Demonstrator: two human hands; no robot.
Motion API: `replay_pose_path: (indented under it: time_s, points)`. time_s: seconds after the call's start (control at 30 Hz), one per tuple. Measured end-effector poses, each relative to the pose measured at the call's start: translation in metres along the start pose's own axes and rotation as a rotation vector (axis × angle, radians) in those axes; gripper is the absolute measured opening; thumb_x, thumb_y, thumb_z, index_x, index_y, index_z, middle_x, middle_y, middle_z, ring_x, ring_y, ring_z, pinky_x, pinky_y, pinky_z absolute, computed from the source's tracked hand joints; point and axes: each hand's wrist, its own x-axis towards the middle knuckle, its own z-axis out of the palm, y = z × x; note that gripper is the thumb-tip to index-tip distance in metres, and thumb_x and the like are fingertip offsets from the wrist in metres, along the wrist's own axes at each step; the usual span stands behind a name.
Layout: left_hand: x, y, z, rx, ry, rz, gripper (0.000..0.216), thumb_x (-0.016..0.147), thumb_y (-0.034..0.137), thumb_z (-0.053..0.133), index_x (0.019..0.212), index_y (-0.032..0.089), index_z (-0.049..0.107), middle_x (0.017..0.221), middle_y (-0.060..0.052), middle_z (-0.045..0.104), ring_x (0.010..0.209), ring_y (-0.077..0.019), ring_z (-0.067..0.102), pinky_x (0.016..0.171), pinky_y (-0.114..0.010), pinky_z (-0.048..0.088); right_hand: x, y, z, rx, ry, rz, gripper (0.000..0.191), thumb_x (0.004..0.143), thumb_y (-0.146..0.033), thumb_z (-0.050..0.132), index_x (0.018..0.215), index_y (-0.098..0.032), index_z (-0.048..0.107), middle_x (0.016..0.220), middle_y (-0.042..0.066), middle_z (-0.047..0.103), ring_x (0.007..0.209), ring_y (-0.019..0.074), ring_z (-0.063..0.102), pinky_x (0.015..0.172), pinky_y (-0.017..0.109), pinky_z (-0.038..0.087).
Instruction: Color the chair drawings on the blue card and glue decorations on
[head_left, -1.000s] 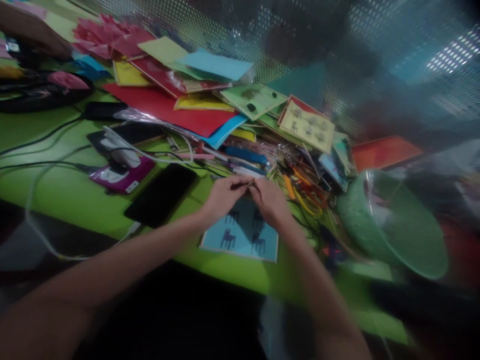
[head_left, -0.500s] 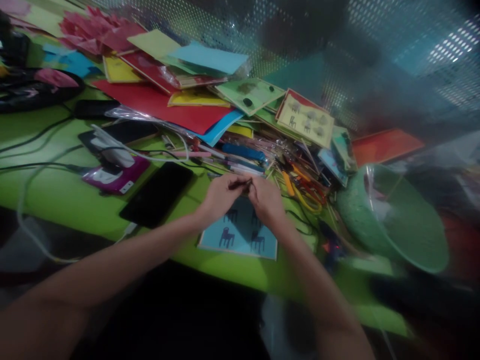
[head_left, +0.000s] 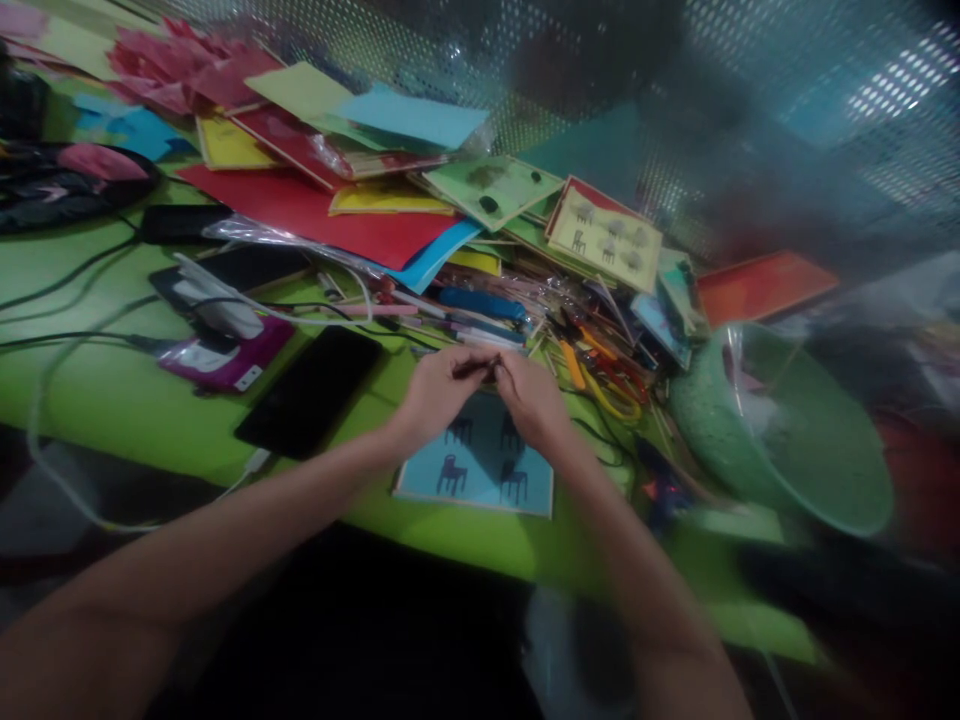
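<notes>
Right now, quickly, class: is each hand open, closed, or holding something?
Left hand: closed, pinching one end of a small dark piece.
Right hand: closed, pinching the other end of it, above the blue card.

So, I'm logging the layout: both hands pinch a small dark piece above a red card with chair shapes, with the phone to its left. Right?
No: the card is blue, not red. The head view shows the left hand and right hand pinching the dark piece above it, phone to its left.
</notes>
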Motion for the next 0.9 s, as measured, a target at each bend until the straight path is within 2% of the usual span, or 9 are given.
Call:
replay_pose_path:
  time_s: [0.17,0.37,0.5,0.63,0.77,0.9]
  points:
    - [0.001,-0.005,0.001,0.026,0.007,0.014,0.027,0.079,0.025,0.071,0.103,0.018,0.082,0.112,-0.008,0.081,0.103,-0.0256,0.074,0.1,-0.043,0.058,0.0,0.0,0.007,-0.049,0.007,0.025,0.028,0.102,-0.026,0.035,0.096,-0.019,0.062,0.097,0.012,0.071,0.088,0.0262,0.06,0.078,0.036,0.041]
    - [0.001,-0.009,0.003,-0.008,0.006,-0.037,0.026,0.077,0.025,0.073,0.101,0.02,0.082,0.106,-0.006,0.082,0.098,-0.0235,0.075,0.098,-0.042,0.058,0.0,0.004,0.014,-0.096,0.069,0.036,0.027,0.1,-0.024,0.036,0.087,-0.021,0.059,0.085,0.009,0.068,0.078,0.0229,0.054,0.071,0.034,0.036]
    - [0.001,-0.005,0.002,-0.09,-0.006,-0.064,0.03,0.076,0.03,0.077,0.103,0.019,0.082,0.105,-0.006,0.082,0.096,-0.0232,0.075,0.099,-0.042,0.058,0.0,0.004,0.008,-0.035,0.059,0.028,0.026,0.099,-0.022,0.035,0.092,-0.021,0.06,0.089,0.009,0.07,0.08,0.0229,0.056,0.073,0.034,0.038]
    - [0.001,0.0,-0.001,-0.144,-0.027,-0.075,0.035,0.077,0.033,0.078,0.109,0.019,0.082,0.111,-0.007,0.081,0.1,-0.0234,0.075,0.104,-0.043,0.056,0.001,0.002,0.0,0.031,0.028,-0.026,0.027,0.104,-0.027,0.034,0.099,-0.022,0.06,0.095,0.008,0.071,0.082,0.0223,0.058,0.075,0.033,0.039]
    - [0.001,-0.001,-0.003,-0.077,-0.021,-0.047,0.032,0.08,0.032,0.076,0.109,0.021,0.082,0.114,-0.007,0.081,0.109,-0.0254,0.073,0.108,-0.044,0.054,0.001,0.002,-0.002,-0.026,0.002,-0.039,0.024,0.105,-0.028,0.038,0.099,-0.021,0.06,0.097,0.009,0.072,0.084,0.0228,0.059,0.077,0.033,0.04]
    - [0.001,-0.004,-0.003,-0.053,-0.025,-0.027,0.031,0.079,0.032,0.076,0.108,0.021,0.082,0.113,-0.007,0.081,0.108,-0.0257,0.074,0.107,-0.045,0.054,0.0,0.001,0.004,-0.126,0.02,-0.047,0.023,0.104,-0.024,0.039,0.095,-0.021,0.06,0.097,0.012,0.073,0.087,0.0244,0.06,0.079,0.035,0.04]
